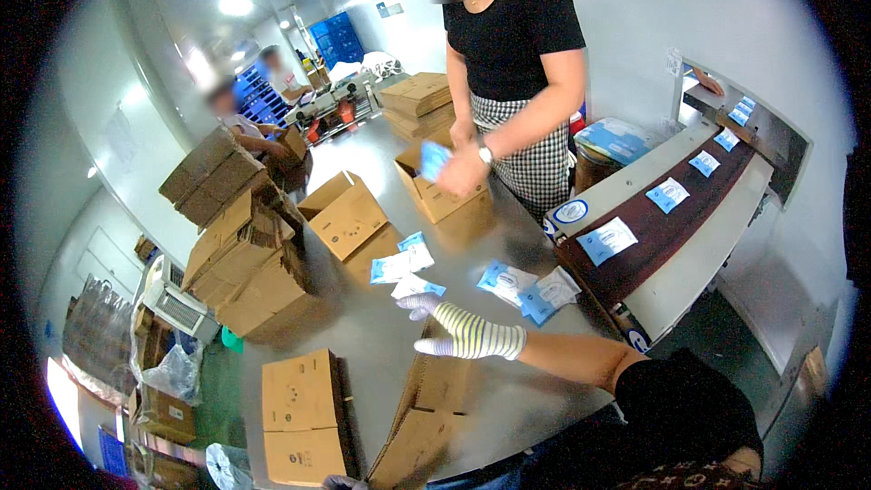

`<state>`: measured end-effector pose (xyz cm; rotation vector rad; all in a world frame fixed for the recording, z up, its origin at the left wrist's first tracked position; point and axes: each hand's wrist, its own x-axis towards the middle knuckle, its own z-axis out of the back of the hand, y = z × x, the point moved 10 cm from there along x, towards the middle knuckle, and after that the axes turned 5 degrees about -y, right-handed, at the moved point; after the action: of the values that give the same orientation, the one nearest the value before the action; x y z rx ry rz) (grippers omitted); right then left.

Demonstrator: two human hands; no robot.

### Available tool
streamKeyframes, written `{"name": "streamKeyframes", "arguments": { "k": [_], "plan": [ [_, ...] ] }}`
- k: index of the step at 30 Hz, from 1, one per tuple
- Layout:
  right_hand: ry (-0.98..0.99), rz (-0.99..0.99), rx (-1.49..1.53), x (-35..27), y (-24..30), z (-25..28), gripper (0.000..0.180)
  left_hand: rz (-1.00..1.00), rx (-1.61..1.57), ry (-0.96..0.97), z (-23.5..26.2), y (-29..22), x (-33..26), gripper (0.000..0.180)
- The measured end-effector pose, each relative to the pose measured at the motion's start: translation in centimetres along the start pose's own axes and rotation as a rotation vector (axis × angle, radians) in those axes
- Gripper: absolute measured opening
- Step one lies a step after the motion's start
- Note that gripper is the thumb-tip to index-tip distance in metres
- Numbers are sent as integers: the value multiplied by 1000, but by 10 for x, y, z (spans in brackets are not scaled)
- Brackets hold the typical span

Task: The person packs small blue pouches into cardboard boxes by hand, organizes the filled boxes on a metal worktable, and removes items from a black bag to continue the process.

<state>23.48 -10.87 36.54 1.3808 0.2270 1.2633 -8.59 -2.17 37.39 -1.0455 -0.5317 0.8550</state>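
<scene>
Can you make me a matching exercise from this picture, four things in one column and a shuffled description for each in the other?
Things:
1. Right hand
2. Conveyor belt
3. Co-worker's apron
4. Left hand

Descriptions:
A. Dark red, beside the table
B. Barely showing at the picture's lower edge
C. Showing stripes on its glove
D. Checked in black and white

Right pairs: 1-C, 2-A, 3-D, 4-B
</scene>
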Motion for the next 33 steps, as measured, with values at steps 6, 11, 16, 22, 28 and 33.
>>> {"name": "streamKeyframes", "arguments": {
  "k": [6, 11, 16, 22, 28, 33],
  "plan": [
    [10, -12, 166, -12, 6, 2, 65, 219, -95, 90, -2, 11, 7, 27],
    [43, 17, 174, -15, 23, 6, 64, 25, 65, -98, 14, 8, 10, 28],
    [22, 179, 84, -15, 67, -2, 64, -204, 567, -95, 20, -24, -1, 25],
    [64, -155, -94, -11, -2, 5, 100, -273, 315, -295, 8, -74, -19, 16],
    [241, -201, -415, -42, 25, -30, 119, -562, 409, -217, -42, -97, -35, 16],
    [239, -310, -317, -47, -27, -40, 108, -948, 984, 156, -131, -99, -59, 42]
  ]
}}
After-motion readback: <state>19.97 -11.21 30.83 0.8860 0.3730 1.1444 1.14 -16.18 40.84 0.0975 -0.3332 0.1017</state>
